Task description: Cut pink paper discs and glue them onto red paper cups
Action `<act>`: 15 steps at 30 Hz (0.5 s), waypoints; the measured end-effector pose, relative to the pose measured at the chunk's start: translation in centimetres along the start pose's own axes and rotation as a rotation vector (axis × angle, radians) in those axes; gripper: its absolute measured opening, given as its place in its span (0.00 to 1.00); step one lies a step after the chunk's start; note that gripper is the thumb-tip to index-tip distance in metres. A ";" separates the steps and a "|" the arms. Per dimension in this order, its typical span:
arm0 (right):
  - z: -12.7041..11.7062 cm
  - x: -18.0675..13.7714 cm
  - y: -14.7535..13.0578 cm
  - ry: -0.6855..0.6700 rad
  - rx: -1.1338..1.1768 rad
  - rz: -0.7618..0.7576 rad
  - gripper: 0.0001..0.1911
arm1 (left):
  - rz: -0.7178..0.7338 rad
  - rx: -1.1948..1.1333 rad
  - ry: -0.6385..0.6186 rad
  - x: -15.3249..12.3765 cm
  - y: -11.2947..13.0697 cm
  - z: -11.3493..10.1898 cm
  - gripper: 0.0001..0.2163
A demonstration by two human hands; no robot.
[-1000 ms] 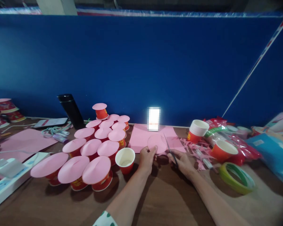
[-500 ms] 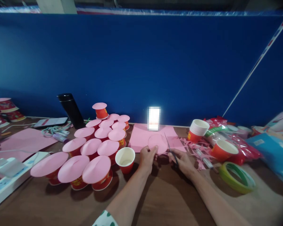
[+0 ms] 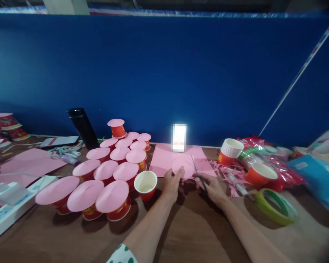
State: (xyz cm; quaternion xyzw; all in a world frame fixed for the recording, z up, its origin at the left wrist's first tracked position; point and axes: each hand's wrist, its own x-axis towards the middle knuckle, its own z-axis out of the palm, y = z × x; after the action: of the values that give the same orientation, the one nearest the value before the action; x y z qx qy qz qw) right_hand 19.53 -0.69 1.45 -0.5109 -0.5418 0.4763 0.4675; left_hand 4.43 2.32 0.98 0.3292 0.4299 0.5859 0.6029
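Between thumb and fingers, my left hand [image 3: 173, 183] pinches a round pink paper disc [image 3: 182, 167] by its lower edge. My right hand [image 3: 212, 187] grips a pair of scissors [image 3: 196, 168], whose blades point up and away beside the disc's right edge. Behind the disc a pink paper sheet [image 3: 161, 160] lies flat on the table. An open red paper cup [image 3: 145, 185] with a white inside stands upright just left of my left hand. Farther left, several upturned red cups [image 3: 113, 212] carry pink paper discs [image 3: 112, 196] on top.
Pink paper scraps [image 3: 234, 175], a glue-like tube [image 3: 239, 185], a cup stack [image 3: 230, 151] and a yellow-green tape roll [image 3: 275, 206] lie to the right. A bright phone-like screen [image 3: 179, 138] stands behind the sheet. At left are a black bottle [image 3: 82, 128] and a power strip [image 3: 19, 208].
Almost nothing differs. Both hands, the disc and the scissors stay in nearly the same place, with only a very slight shift.
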 end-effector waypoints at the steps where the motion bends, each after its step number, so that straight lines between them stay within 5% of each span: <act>1: 0.0 0.0 0.0 0.001 -0.005 -0.004 0.26 | 0.004 0.004 -0.008 0.0 0.0 0.0 0.19; 15: 0.0 0.0 -0.1 -0.031 0.021 0.029 0.27 | 0.009 0.044 0.023 -0.1 0.2 0.1 0.17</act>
State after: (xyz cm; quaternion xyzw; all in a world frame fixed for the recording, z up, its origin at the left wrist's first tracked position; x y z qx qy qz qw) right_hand 19.52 -0.68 1.55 -0.5064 -0.5367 0.4963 0.4574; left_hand 4.42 2.22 1.18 0.3373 0.4482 0.5828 0.5880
